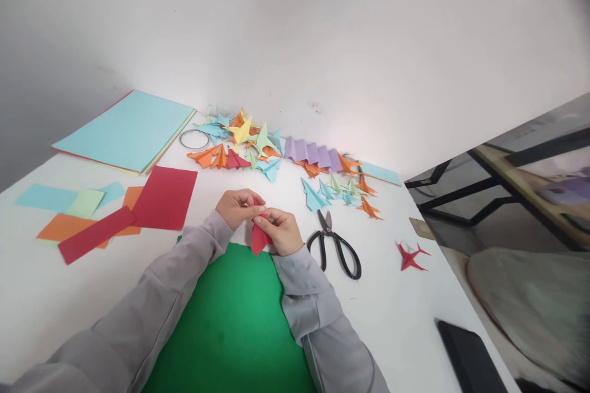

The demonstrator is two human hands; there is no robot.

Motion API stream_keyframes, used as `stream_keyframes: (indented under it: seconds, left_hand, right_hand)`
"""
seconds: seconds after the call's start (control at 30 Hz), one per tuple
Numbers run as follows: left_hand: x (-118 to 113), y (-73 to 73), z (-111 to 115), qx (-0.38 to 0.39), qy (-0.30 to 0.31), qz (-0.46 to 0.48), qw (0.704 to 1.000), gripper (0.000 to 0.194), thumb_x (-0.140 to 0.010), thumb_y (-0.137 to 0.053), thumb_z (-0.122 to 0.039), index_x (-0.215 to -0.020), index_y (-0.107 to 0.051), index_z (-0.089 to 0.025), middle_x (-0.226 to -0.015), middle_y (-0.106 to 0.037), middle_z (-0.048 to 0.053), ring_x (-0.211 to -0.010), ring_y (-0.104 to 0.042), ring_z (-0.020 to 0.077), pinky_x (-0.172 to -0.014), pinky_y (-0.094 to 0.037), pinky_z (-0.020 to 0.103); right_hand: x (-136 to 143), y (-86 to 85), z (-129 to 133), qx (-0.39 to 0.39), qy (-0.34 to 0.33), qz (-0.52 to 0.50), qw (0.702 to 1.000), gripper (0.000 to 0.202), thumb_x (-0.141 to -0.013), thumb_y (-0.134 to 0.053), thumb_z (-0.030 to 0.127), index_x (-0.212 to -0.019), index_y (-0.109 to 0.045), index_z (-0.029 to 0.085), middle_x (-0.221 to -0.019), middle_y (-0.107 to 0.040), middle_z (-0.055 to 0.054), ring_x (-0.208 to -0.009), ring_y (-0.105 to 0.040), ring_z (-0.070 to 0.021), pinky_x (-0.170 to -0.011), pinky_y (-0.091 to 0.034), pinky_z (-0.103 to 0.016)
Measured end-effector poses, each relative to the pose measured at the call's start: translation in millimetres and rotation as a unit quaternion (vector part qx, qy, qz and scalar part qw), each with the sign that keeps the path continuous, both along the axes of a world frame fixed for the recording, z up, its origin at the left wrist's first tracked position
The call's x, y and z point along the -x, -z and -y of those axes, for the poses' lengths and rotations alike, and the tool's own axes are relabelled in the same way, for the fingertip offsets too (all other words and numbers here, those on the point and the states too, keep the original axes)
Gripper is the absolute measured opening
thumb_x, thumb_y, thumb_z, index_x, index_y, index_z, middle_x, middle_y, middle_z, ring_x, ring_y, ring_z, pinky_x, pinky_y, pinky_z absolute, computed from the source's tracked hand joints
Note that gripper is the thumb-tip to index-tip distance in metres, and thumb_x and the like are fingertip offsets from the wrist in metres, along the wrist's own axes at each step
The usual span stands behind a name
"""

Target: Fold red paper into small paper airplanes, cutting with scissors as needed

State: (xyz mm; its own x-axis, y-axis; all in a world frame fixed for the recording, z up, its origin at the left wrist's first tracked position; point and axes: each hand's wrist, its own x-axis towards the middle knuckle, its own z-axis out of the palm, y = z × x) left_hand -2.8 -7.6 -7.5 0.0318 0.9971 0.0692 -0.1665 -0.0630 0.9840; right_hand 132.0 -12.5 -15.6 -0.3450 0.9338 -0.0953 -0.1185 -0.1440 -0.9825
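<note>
A small folded piece of red paper point(260, 239) is held between both hands, above the far edge of a green mat point(230, 319). My left hand point(237, 207) pinches its upper end with closed fingers. On the lower right side of that end, my right hand point(282, 231) grips it between thumb and fingers. The two hands touch or nearly touch, and the fingers partly cover the paper. Black-handled scissors point(327, 233) lie just right of my right hand, their blades slightly apart.
Folded paper figures point(242, 132) and pleated purple paper point(313, 155) line the wall. Loose red sheet point(168, 199), paper strips point(96, 234) and large blue sheets point(126, 129) lie left. A red figure point(410, 256) and black phone point(470, 356) lie right.
</note>
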Motion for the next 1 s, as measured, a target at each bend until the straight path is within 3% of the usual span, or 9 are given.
stream_keyframes:
  seconds: [0.2, 0.7, 1.0]
  left_hand:
    - [-1.3, -0.7, -0.5, -0.001, -0.038, 0.004, 0.999, 0.02, -0.053, -0.071, -0.024, -0.045, -0.056, -0.014, -0.075, -0.061, 0.006, -0.074, -0.057, 0.0155, -0.067, -0.043, 0.029]
    - [2.8, -5.3, -1.2, -0.001, -0.028, -0.009, 1.0, 0.019, -0.057, -0.07, -0.025, -0.043, -0.06, -0.016, -0.072, -0.064, 0.006, -0.079, -0.058, 0.0177, -0.078, -0.043, 0.033]
    - [-0.1, -7.3, 1.0, 0.001, -0.073, 0.01, 0.997, 0.027, -0.06, -0.067, -0.032, -0.042, -0.06, -0.014, -0.069, -0.06, 0.006, -0.069, -0.059, 0.0164, -0.058, -0.048, 0.027]
  right_hand:
    - [-1.3, 3.0, -0.9, 0.009, -0.002, 0.006, 1.0, 0.029, -0.054, -0.074, 0.042, -0.06, -0.064, 0.015, -0.042, -0.051, 0.004, -0.039, -0.04, -0.0065, -0.041, -0.029, -0.021]
    - [-1.1, -0.2, 0.2, 0.0, -0.011, 0.017, 1.0, 0.028, -0.055, -0.074, 0.042, -0.06, -0.064, 0.016, -0.045, -0.053, 0.004, -0.041, -0.041, -0.0074, -0.043, -0.03, -0.022]
    - [0.8, -0.4, 0.8, 0.012, -0.014, 0.022, 1.0, 0.029, -0.053, -0.075, 0.041, -0.059, -0.065, 0.015, -0.041, -0.05, 0.005, -0.038, -0.037, -0.0061, -0.041, -0.025, -0.021]
